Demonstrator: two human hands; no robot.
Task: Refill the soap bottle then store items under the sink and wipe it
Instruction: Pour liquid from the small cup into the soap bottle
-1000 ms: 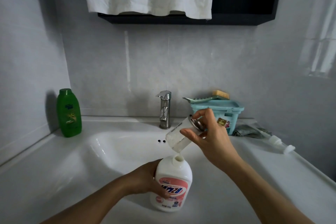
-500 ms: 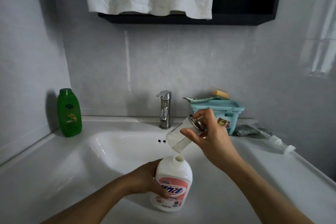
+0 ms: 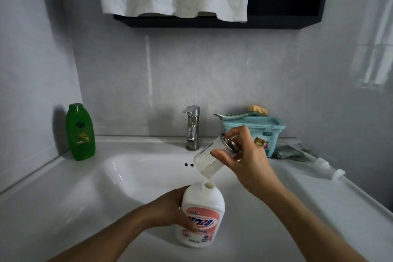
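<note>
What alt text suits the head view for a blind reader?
The right hand tilts a clear container over the open neck of a white soap bottle, which the left hand holds at the sink edge. A green bottle stands left.

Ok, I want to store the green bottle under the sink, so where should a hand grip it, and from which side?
Probably round the upper body below the cap, where the green bottle tapers. Come from the front right: it stands upright in the corner, the side wall on its left and the back wall behind.
</note>
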